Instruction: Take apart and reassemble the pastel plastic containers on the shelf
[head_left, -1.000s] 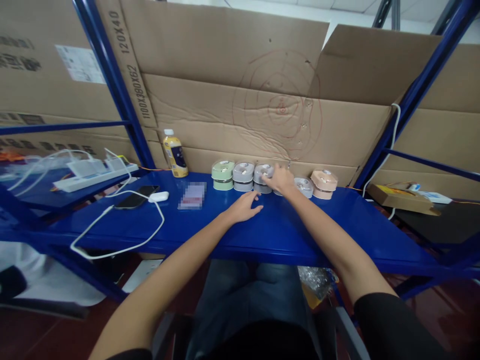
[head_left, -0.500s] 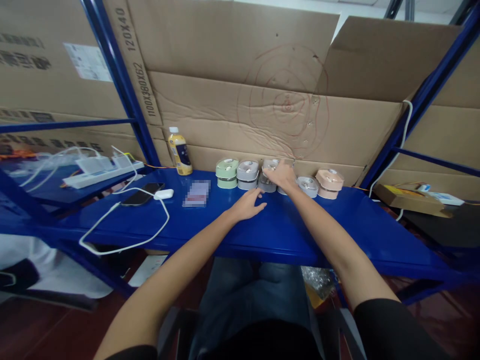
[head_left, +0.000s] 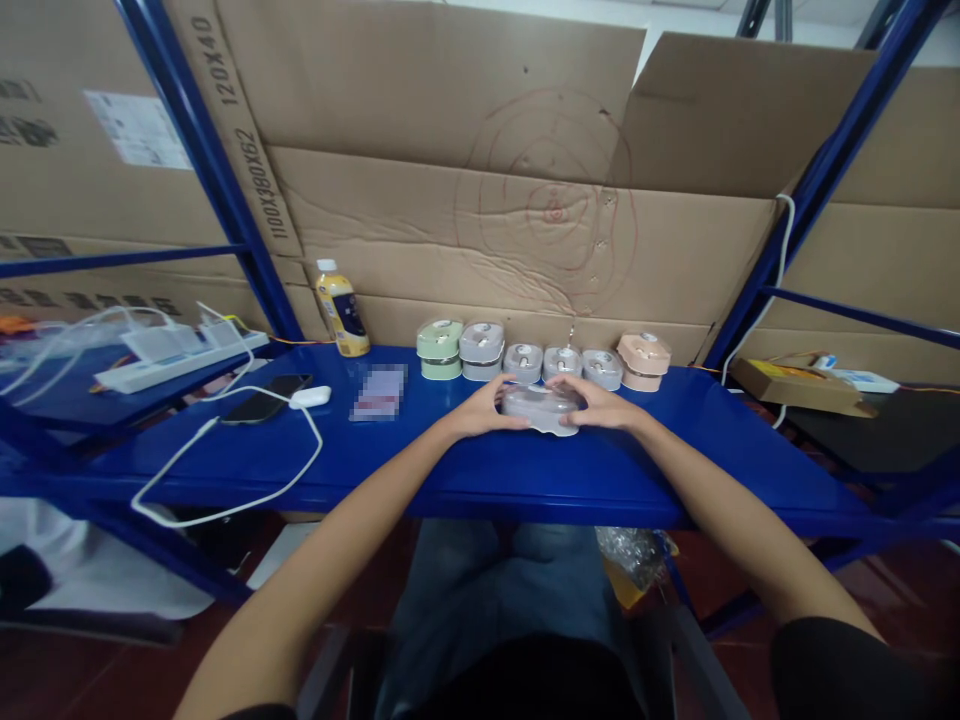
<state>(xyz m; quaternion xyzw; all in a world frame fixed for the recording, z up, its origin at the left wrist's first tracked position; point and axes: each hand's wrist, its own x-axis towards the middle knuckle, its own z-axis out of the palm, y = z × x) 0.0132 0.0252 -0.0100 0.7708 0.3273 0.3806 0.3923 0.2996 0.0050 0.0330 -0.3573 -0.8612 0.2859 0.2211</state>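
Two hands, left, right, around clear plastic case

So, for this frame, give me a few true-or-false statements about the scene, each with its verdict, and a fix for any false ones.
The left hand and right hand both touch a clear case. True.

The phone lies to the right of the row of boxes. False: it lies to the left of the row.

The peach box stands at the right end of the row of boxes. True.

The bottle lies on its side. False: it stands upright.
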